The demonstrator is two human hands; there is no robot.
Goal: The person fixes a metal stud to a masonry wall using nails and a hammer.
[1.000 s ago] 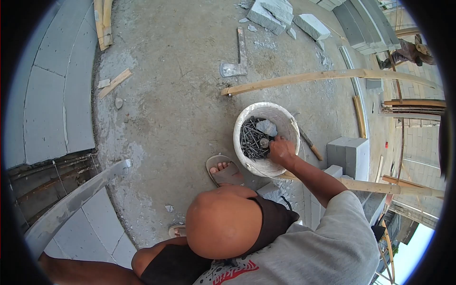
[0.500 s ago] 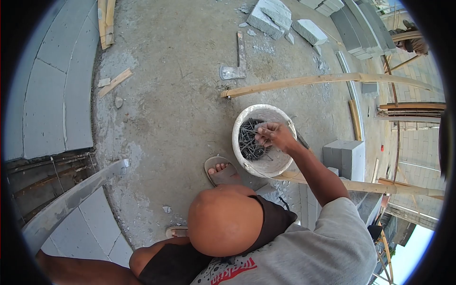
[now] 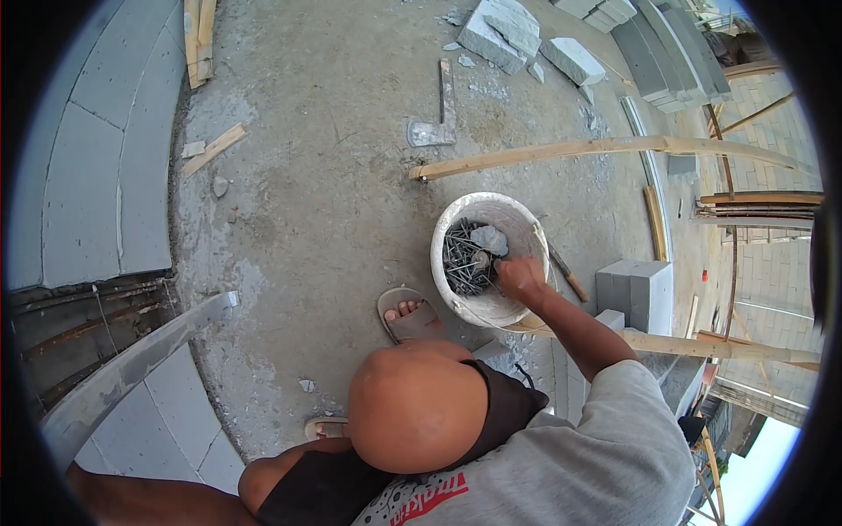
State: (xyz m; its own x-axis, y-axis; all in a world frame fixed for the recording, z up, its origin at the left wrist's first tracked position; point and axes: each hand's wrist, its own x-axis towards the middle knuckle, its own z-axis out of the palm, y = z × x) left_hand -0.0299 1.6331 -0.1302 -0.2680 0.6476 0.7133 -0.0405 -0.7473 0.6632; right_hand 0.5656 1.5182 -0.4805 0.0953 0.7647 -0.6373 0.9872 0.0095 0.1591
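Fingers [image 3: 507, 267] of right hand [image 3: 522, 279]: curled down, bunched narrow, tips buried in the heap of thin dark steel nails [image 3: 460, 259]. Can't tell whether they pinch any. Hand sits inside the round white plastic bucket [image 3: 491, 309], at its right side, wrist crossing the rim. Nails are slim and straight, tangled criss-cross, covering the left part of the bucket's bottom. A pale grey crumpled lump [image 3: 489, 238], rough & irregular, lies on the nails just past the fingers. Bucket's inner wall looks chalky, smeared w/ dried cement. Left hand out of view.

Outward from the bucket:
- Under it: rough grey concrete floor [image 3: 324, 202], gritty and patchy.
- Near side, left: bare foot in a brown sandal [image 3: 412, 317], just beside the bucket's wall.
- Right side: short wood-handled tool [image 3: 566, 273] lying aslant by the rim.
- Further right: square-cut pale grey block [image 3: 640, 285], smooth-faced.
- Far side: long pale round wooden pole [image 3: 570, 149], lying across.
- Beyond that: flat metal-bladed tool w/ straight handle [image 3: 436, 123].
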